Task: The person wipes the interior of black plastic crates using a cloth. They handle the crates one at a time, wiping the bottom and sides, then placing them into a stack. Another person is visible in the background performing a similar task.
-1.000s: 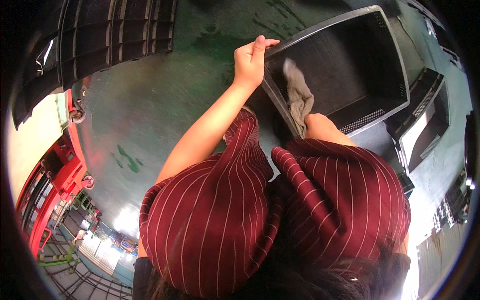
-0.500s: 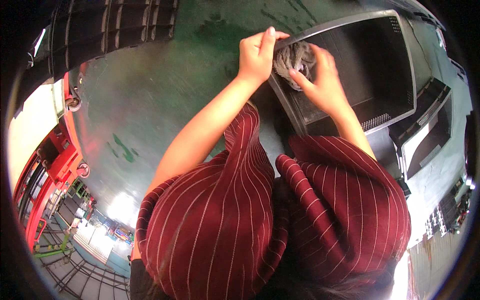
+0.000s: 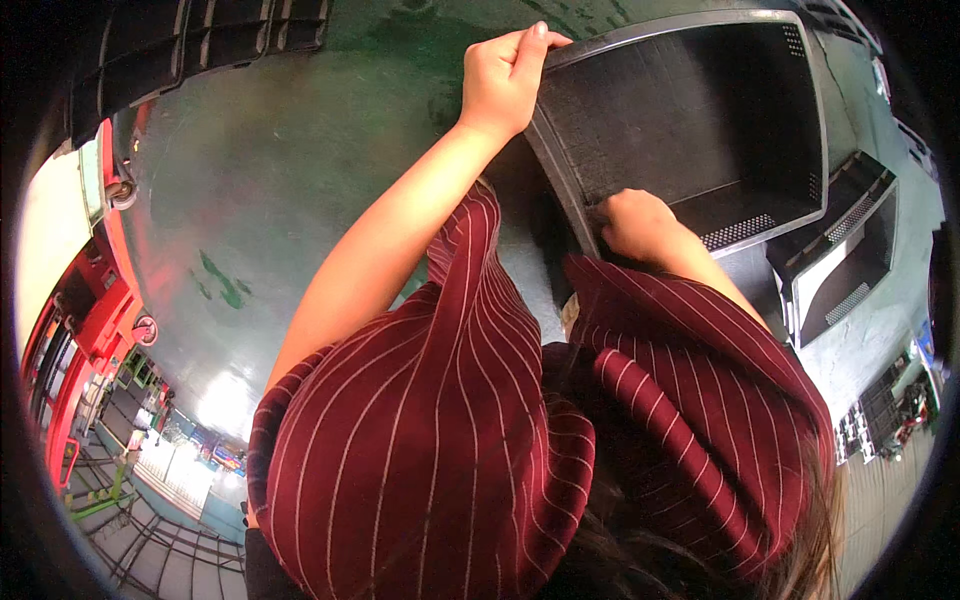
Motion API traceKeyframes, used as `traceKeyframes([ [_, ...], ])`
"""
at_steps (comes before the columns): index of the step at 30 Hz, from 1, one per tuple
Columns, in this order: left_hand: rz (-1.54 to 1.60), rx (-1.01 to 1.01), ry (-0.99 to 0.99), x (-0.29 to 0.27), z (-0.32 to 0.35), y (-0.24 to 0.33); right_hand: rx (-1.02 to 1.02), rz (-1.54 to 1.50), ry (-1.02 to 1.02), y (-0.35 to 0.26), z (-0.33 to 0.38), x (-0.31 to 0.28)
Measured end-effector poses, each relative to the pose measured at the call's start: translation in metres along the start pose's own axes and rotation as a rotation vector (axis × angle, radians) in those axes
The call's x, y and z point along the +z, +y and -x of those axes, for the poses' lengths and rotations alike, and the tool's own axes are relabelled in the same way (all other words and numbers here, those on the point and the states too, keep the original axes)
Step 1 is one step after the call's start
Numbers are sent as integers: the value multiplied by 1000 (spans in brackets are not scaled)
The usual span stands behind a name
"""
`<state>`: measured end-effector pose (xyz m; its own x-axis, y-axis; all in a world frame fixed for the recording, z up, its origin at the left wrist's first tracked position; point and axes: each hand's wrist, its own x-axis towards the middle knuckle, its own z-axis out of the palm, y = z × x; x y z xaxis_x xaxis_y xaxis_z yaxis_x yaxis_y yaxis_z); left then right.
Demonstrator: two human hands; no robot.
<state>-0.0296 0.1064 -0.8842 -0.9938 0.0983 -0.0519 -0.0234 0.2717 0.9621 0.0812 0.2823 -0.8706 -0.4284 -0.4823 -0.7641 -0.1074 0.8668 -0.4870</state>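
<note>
A black plastic crate (image 3: 670, 110) with a pale worn rim and perforated corners lies tilted in front of me, its opening toward me. My left hand (image 3: 503, 85) is closed over the crate's upper left corner, thumb up along the rim. Inside the crate, low at its left side, is my right hand (image 3: 643, 228). Its fingers are curled down against the crate's inner wall, with the back of the hand toward me. Whatever it holds is hidden beneath it; the grey cloth seen earlier does not show.
More black crates (image 3: 850, 235) stand on the green floor (image 3: 260, 200) at the right. A ribbed black crate or pallet (image 3: 200, 45) is at the upper left. Along the left stands a red wheeled frame (image 3: 95, 330). My striped dark-red sleeves fill the lower middle.
My right hand has moved down along the crate's left inner side, its fingers now curled. The bunched grey cloth is out of sight. My left hand keeps hold of the same corner.
</note>
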Motion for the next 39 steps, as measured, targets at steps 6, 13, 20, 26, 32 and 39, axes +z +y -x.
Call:
traceKeyframes([
  [6, 3, 64, 45, 6, 1, -5, -166, 94, -77, -18, 51, -33],
  [13, 62, 43, 112, 12, 4, -3, 640, 615, 177, 131, 68, -92],
  [20, -13, 24, 68, 26, -5, 1, 346, 410, 30, -2, 30, -11],
  [26, -6, 48, 116, 12, -1, 5, 651, 622, -95, 82, 29, -47],
  [32, -20, 61, 116, 16, -2, 0, 651, 644, -73, 109, 13, -37],
  [39, -17, 33, 81, 16, -4, -2, 320, 17, -41, -19, -19, 6],
])
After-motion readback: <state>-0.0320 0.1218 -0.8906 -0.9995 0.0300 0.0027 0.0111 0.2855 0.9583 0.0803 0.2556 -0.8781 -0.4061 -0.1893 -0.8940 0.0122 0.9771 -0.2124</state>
